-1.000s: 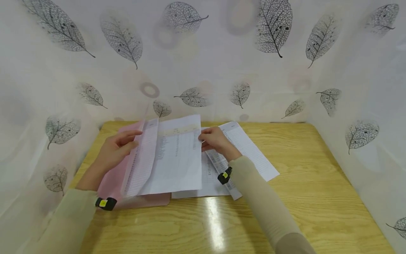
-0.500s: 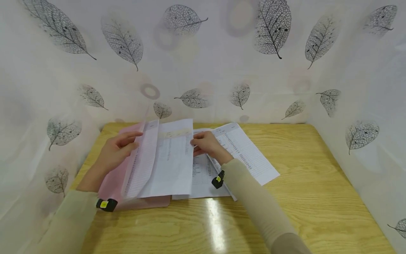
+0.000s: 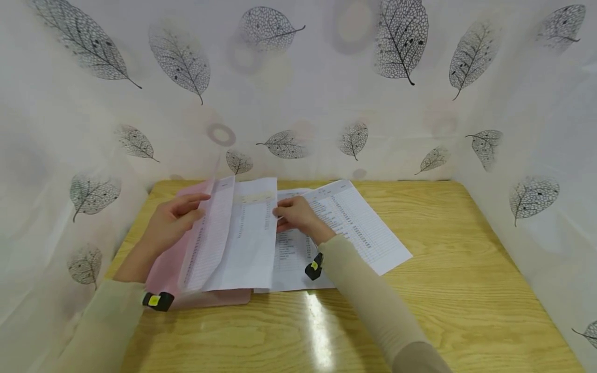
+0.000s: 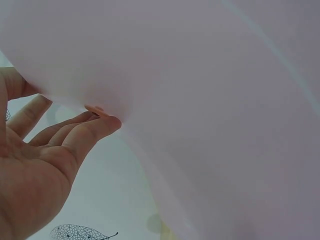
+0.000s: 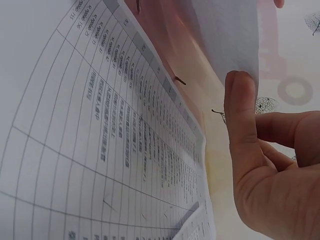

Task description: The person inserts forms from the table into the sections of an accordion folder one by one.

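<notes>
On the table's left lies a pink folder [image 3: 163,269], its translucent flap [image 3: 205,243] standing raised. My left hand [image 3: 170,225] holds the flap by its edge; in the left wrist view the pink plastic [image 4: 200,100] fills most of the frame and the fingertips meet its edge. A printed white sheet [image 3: 252,248] stands tilted at the folder's right side, its left part behind the flap. Thumb and finger of my right hand [image 3: 296,213] pinch the sheet's right edge, also seen in the right wrist view [image 5: 272,165].
Several printed sheets [image 3: 368,228] lie overlapping to the right of the folder, partly under my right forearm. The wooden table [image 3: 443,290] carries everything. A leaf-patterned curtain [image 3: 298,103] closes off the back and both sides.
My right hand has moved left with the sheet's edge, and more of the loose sheets beneath shows. The left hand and the flap stay almost where they were.
</notes>
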### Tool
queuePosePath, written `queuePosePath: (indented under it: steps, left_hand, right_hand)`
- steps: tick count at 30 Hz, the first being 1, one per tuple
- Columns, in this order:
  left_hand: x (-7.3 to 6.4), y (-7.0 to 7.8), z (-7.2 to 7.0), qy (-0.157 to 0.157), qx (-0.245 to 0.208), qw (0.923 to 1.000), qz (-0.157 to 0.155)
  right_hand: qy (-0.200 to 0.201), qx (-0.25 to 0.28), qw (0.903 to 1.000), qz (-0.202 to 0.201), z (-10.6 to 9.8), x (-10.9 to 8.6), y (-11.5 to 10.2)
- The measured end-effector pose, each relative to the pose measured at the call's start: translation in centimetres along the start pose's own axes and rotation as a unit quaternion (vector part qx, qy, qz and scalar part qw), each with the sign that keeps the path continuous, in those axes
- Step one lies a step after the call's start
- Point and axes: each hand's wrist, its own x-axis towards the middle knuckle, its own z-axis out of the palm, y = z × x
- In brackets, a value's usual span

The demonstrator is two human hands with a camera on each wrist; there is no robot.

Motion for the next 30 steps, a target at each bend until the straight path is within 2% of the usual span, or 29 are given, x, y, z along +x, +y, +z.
queuePosePath:
  steps: [13,23,30]
  left_hand:
    - [-0.1,0.1,0.0,0.003,-0.004,0.9999,0.013]
    - [-0.3,0.1,-0.1,0.003,-0.003,0.9998,0.021]
    - [-0.2,0.2,-0.1,0.004,-0.011,0.9996,0.024]
  right_hand:
    - [-0.017,-0.001,0.9999,0.002,1.3,0.1,0.1]
    - [0.007,-0.004,1.0000,-0.002,2.3,0.4,0.2]
    - [0.018,0.017,0.9997,-0.009,2.8,0.7,0.2]
